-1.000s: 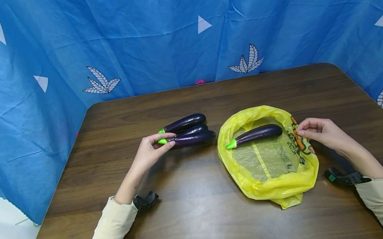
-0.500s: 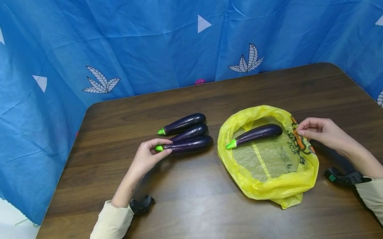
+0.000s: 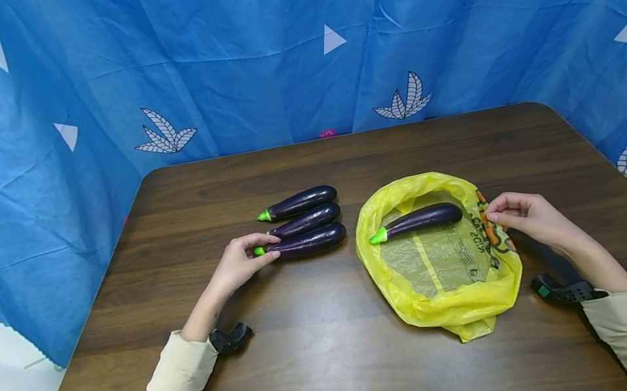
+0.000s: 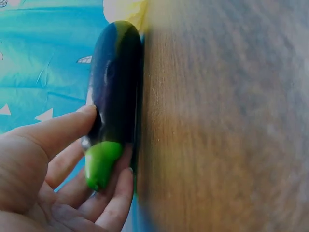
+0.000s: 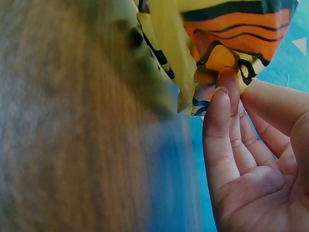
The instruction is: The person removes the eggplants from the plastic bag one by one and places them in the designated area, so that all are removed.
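Note:
My left hand point(image 3: 243, 259) holds the nearest eggplant point(image 3: 315, 240) by its green stem end, thumb on one side and fingers on the other. In the left wrist view the thumb lies along the dark skin of that eggplant point(image 4: 113, 82). Just beyond it are a middle eggplant point(image 3: 309, 220) and a far eggplant point(image 3: 304, 201), side by side. My right hand point(image 3: 524, 217) pinches the right rim of a yellow plastic bag point(image 3: 459, 305), whose mouth is spread wide. Another eggplant point(image 3: 426, 217) lies inside the bag. Orange and black print point(image 5: 236, 29) shows at the pinched edge.
Everything rests on a brown wood-grain table point(image 3: 326, 379). A blue patterned cloth point(image 3: 276, 94) hangs behind and beside it. Dark wrist straps point(image 3: 231, 338) sit on both wrists. A gap of bare tabletop separates the eggplants from the bag.
My left hand has drawn the nearest eggplant a little left and toward me, apart from the middle one's top and level with the row. The right hand and bag stay put.

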{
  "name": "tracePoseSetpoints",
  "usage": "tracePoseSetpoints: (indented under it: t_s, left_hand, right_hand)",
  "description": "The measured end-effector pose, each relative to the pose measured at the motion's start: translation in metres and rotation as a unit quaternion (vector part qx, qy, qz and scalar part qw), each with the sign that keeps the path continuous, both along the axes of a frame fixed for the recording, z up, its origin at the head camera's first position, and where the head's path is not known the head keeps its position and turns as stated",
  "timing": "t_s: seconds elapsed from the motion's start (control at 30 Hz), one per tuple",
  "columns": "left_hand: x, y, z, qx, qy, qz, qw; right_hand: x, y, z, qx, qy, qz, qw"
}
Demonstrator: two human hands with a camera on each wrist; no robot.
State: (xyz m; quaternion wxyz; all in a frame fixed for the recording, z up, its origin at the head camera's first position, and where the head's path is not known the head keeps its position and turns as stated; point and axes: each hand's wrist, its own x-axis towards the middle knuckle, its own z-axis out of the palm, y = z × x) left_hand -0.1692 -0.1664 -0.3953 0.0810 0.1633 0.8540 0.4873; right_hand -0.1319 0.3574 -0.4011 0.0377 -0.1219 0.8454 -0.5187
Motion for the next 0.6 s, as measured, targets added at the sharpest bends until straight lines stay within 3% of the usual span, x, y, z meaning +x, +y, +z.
tracePoseSetpoints:
  t_s: [0.37,0.6]
  left_hand:
    - [-0.0001,-0.0014,-0.003,-0.021,0.016,0.01,0.9996]
    - [0.0016,-0.0031,0.0014,-0.008,0.024,0.012,0.9996]
  right_hand:
    - [0.0,0.0005,-0.0006,0.003,0.002,-0.001,1.0]
    - [-0.0007,0.001,-0.002,0.001,0.004,-0.001,1.0]
